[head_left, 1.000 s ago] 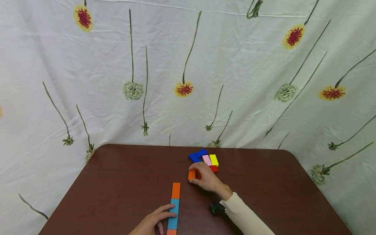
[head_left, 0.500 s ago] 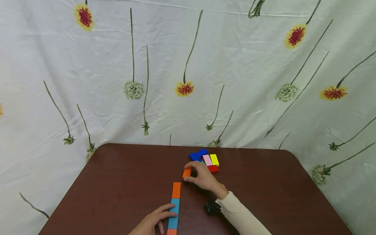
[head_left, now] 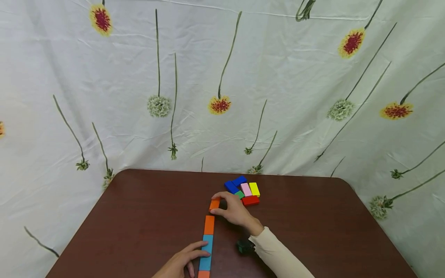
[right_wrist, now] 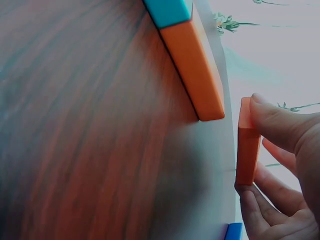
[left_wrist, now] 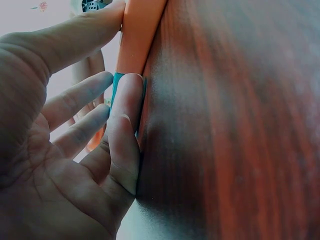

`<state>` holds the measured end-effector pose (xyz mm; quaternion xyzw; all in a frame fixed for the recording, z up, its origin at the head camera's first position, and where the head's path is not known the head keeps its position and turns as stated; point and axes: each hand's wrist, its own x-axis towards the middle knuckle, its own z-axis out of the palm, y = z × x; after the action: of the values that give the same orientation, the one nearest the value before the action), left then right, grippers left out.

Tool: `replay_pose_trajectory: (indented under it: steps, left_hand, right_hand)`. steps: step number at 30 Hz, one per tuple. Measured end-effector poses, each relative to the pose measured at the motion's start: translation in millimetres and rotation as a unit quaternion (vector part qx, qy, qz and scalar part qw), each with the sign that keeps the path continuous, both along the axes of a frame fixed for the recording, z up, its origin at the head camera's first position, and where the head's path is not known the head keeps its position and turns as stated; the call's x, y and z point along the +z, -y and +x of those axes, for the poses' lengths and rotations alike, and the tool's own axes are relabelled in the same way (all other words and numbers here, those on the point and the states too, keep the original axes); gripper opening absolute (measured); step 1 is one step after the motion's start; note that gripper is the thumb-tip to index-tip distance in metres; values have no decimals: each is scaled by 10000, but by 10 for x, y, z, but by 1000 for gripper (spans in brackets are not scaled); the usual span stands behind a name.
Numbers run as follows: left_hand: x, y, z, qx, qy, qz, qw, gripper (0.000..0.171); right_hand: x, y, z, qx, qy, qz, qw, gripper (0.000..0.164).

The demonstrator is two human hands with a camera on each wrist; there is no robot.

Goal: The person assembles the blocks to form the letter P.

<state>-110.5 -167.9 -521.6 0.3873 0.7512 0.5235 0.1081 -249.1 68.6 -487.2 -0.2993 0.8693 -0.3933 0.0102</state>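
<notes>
Orange block [head_left: 214, 204], held, sits just beyond the far end of the row, apart from it. Left to right: our left hand [head_left: 180, 262] hasn't moved, fingers extended and slightly spread, tips on the light blue section [head_left: 205, 263] of the row, thumb beside the near orange block [head_left: 204, 274]. Row unchanged; far orange block [head_left: 209, 224] ends it.

Main change: we see the held block brought leftward from beside the loose blocks to roughly over the row's line. We judge it nearly aligned, not joined; can't tell if it touches the table [head_left: 149, 208].

Right hand [head_left: 233, 212] pinches it, thumb at the near end, fingertip at the far end. Wrist bends left, forearm comes in from lower right in a cream sleeve [head_left: 281, 253].

Right of the grip we get the leftovers: blue blocks [head_left: 231, 187], green block [head_left: 239, 194], pink block [head_left: 246, 189], red block [head_left: 250, 200], yellow block [head_left: 254, 189].
</notes>
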Motion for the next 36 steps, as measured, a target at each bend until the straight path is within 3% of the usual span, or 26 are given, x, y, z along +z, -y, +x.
replay_pose_trajectory:
  steps: [6,14,23,30,36]
  left_hand:
    - [18,-9,-3,8,186,-44,9998,51]
    - [-26,1,-15,-22,-44,2,10000,52]
    - [-10,2,-15,-72,78,25,9999,54]
    - [-7,-4,0,-23,24,68,10000,52]
    - [-7,-8,7,14,66,68,10000,51]
  right_hand:
    - [5,68,14,99,2,83,9999,37]
    - [-29,106,2,147,-63,188,9997,35]
    - [-43,108,5,262,-48,272,9993,36]
    - [-76,79,8,458,-492,246,9974,31]
    - [-74,81,-4,383,-186,283,9987,28]
